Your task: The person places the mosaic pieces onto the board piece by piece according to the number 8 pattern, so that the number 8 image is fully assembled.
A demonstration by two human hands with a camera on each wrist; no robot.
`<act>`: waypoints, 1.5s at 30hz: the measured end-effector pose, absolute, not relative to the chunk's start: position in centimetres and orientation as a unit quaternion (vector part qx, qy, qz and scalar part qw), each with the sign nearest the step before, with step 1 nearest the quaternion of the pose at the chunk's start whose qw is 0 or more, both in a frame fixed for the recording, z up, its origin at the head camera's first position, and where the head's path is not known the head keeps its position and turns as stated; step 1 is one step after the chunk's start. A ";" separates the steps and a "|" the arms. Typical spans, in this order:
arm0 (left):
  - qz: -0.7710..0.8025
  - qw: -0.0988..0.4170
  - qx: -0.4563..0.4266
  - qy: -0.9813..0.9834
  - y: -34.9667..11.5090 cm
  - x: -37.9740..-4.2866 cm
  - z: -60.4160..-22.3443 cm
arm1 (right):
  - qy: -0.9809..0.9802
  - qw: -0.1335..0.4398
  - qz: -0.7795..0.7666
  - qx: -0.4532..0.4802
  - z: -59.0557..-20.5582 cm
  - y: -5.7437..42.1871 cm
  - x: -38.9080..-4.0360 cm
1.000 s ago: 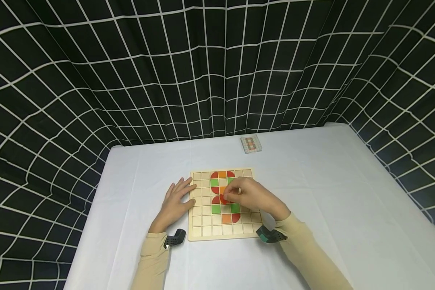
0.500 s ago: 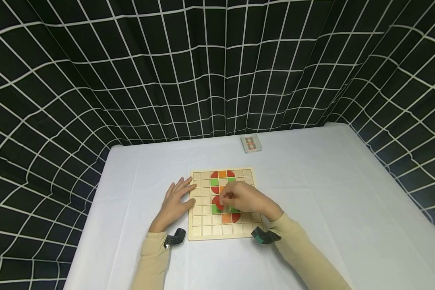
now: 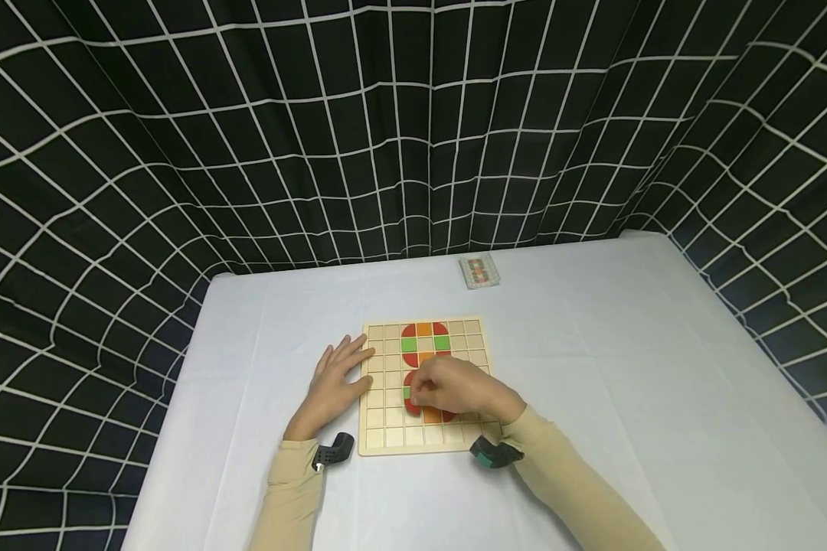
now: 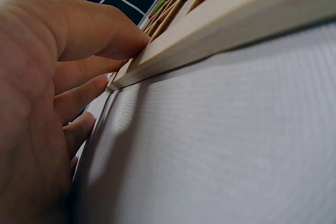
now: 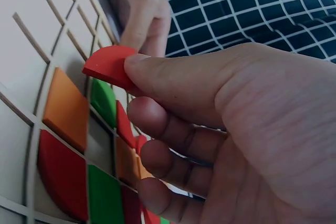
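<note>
A wooden grid board lies on the white cloth, its middle columns bearing red quarter-round, green square and orange square tiles. My right hand pinches a red quarter-round tile between thumb and fingers, raised over the lower tiled part. Below it in the right wrist view are an orange tile, a set red quarter-round and green squares. Part of the pattern is hidden by this hand. Fingers spread, my left hand rests along the board's left side, thumb and forefinger at its rim.
Beyond the board, near the table's far edge, lies a small stack of cards with a printed grid pattern. A black curtain with white grid lines surrounds the white-covered table. Each wrist wears a dark camera.
My right hand has moved down and slightly left over the board, carrying the red quarter-round tile with it. My left hand stays at the board's left rim.
</note>
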State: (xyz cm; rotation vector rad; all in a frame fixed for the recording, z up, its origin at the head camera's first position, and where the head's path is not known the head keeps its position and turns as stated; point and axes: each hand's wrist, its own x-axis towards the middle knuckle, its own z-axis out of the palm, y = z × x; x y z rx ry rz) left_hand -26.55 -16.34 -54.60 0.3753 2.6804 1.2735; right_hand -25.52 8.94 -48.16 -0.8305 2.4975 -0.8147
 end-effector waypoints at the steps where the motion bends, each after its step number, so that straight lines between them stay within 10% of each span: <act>1: 0.425 0.076 0.125 0.894 -16.3 -26.6 -54.6 | 0.890 0.195 -0.288 -0.294 -48.2 8.9 -25.5; 45: 0.428 0.068 0.131 0.892 -16.3 -26.5 -54.5 | 0.908 0.204 -0.270 -0.246 -48.2 9.5 -25.4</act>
